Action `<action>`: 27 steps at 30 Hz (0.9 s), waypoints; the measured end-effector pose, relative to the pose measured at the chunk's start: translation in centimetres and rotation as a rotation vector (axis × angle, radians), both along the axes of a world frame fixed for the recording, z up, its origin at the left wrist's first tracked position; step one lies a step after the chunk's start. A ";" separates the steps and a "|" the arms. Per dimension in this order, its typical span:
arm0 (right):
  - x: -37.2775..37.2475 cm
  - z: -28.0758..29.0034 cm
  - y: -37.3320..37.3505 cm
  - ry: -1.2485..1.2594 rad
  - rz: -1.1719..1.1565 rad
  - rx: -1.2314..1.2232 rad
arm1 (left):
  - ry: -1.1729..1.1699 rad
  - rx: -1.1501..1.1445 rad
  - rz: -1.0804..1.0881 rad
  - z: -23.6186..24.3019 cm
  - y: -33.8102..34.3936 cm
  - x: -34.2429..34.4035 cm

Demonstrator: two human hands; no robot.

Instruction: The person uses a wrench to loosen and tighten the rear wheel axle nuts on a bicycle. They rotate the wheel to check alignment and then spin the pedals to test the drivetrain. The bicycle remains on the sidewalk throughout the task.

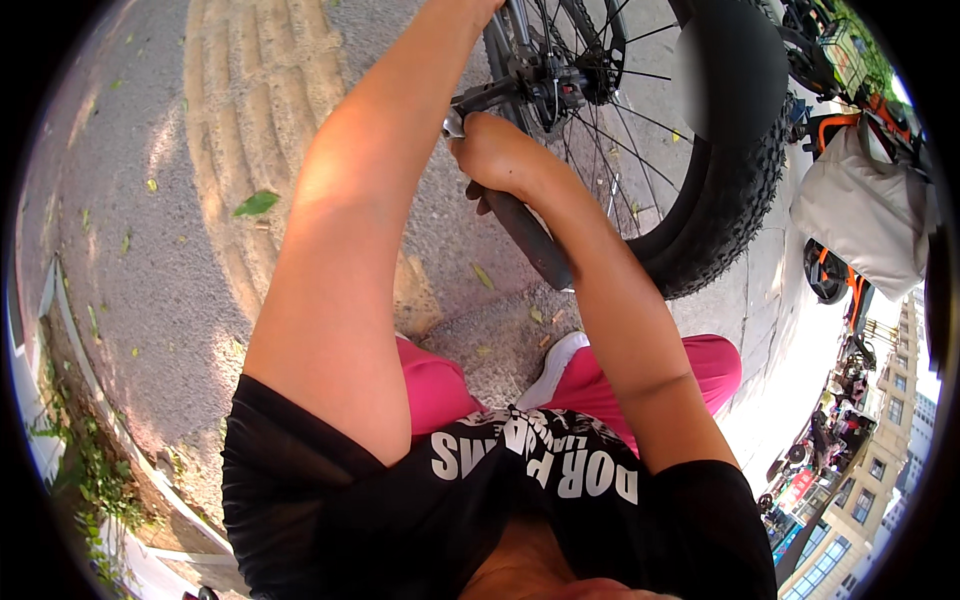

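Observation:
A dark, thick-handled tool (pixel 535 245) with a silver metal end slants down from my right hand (pixel 497 155). My right fingers are wrapped round it, beside the hub (pixel 565 85) of a bicycle wheel. Its exact kind is hidden by the hand. The wheel has black spokes and a fat knobby tyre (pixel 735 215); a blurred dark patch covers part of the tyre. My left arm (pixel 370 180) reaches past the tool to the top edge, near the bicycle's frame. The left hand itself lies beyond the picture, so its fingers do not show.
Yellow ridged paving (pixel 250 120) runs along the grey ground at left, with scattered leaves. At right, a grey cover (pixel 865 210) hangs over an orange-framed bike. More parked two-wheelers (pixel 820 430) and a building (pixel 870 490) stand farther right. Plants (pixel 85 490) border the lower left.

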State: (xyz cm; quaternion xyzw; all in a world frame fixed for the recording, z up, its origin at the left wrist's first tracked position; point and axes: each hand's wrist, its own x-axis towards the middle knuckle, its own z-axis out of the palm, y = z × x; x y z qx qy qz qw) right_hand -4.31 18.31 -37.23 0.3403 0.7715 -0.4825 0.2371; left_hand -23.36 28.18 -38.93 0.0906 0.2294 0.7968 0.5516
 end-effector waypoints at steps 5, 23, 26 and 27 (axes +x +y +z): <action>-0.2 -1.2 0.1 0.164 -0.408 -0.311 | -0.004 0.002 -0.001 -0.2 0.1 -0.1; 3.7 -1.7 -2.1 0.134 -0.468 -0.403 | 0.000 0.001 -0.008 0.1 -0.4 -0.1; 5.1 -0.1 -2.5 0.156 -0.286 -0.223 | -0.003 -0.024 -0.001 0.3 -0.5 0.2; 5.3 0.1 -2.6 0.171 -0.235 -0.165 | -0.001 -0.014 -0.005 0.2 -0.4 0.2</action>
